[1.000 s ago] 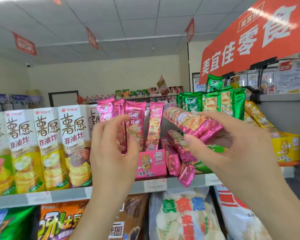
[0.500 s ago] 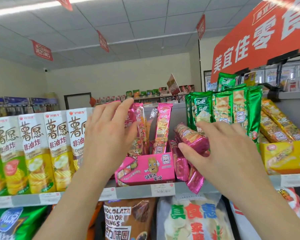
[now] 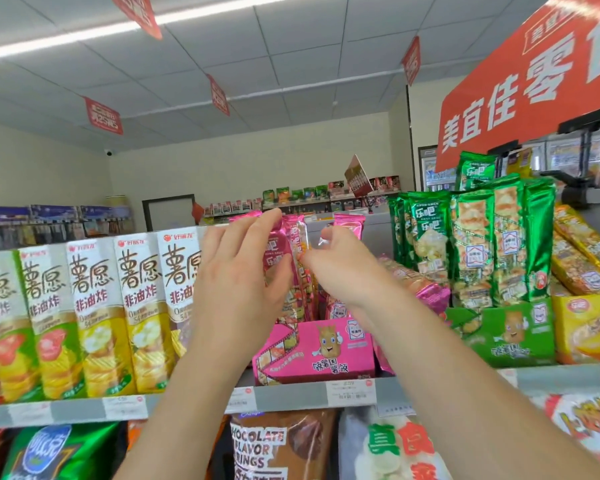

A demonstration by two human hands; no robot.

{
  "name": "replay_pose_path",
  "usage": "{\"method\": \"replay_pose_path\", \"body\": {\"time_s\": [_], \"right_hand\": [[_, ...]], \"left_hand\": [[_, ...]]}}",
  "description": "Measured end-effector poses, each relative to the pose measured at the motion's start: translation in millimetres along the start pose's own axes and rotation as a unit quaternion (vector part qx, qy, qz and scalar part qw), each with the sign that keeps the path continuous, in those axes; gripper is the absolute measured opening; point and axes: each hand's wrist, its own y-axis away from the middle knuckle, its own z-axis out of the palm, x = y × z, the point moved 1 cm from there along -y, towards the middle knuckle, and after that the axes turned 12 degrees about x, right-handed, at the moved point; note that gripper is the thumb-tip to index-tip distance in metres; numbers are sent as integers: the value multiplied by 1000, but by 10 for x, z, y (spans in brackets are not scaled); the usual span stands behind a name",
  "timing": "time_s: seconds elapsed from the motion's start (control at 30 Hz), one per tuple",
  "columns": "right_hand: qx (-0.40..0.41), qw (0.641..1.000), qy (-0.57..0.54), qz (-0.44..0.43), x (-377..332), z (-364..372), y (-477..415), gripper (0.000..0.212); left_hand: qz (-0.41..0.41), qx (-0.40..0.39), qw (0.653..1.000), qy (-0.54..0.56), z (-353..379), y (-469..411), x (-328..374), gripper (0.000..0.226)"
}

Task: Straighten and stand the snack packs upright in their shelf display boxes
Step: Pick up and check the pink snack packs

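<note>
Several pink snack packs point(image 3: 293, 244) stand upright in a pink display box point(image 3: 323, 351) on the shelf. My left hand point(image 3: 239, 282) lies against the left side of the packs, fingers fairly straight and thumb on the front pack. My right hand point(image 3: 340, 268) reaches in from the right, its curled fingers pinching the upper part of a pink pack. More pink packs point(image 3: 420, 285) lie tilted to the right of the box, behind my right wrist. Green packs point(image 3: 471, 244) stand in a green display box point(image 3: 506, 334). Yellow packs point(image 3: 582, 258) lean in a yellow box point(image 3: 586, 327).
Tall white-and-yellow chip boxes point(image 3: 94, 317) stand in a row at the left, touching my left hand's side. The grey shelf edge point(image 3: 291, 398) carries price tags. Large bags point(image 3: 281, 448) fill the lower shelf. An orange sign point(image 3: 534, 84) hangs at the upper right.
My right hand has left the tilted pink packs at the right and moved up and left to the upright packs in the pink box. My left hand stays pressed against those packs.
</note>
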Motion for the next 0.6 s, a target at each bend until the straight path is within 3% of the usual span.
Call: {"method": "replay_pose_path", "body": {"time_s": [0.1, 0.3, 0.47, 0.6], "right_hand": [[28, 999, 9, 30, 121, 214, -155, 47], [54, 998, 19, 39, 251, 384, -333, 70], [110, 993, 31, 10, 314, 407, -402, 66], [204, 975, 15, -85, 238, 309, -423, 47]], "left_hand": [[-6, 7, 1000, 16, -20, 19, -52, 51], [-8, 10, 999, 41, -56, 41, -113, 52], [-23, 1, 998, 56, -73, 49, -134, 48], [-28, -3, 998, 63, -82, 47, -149, 49]]}}
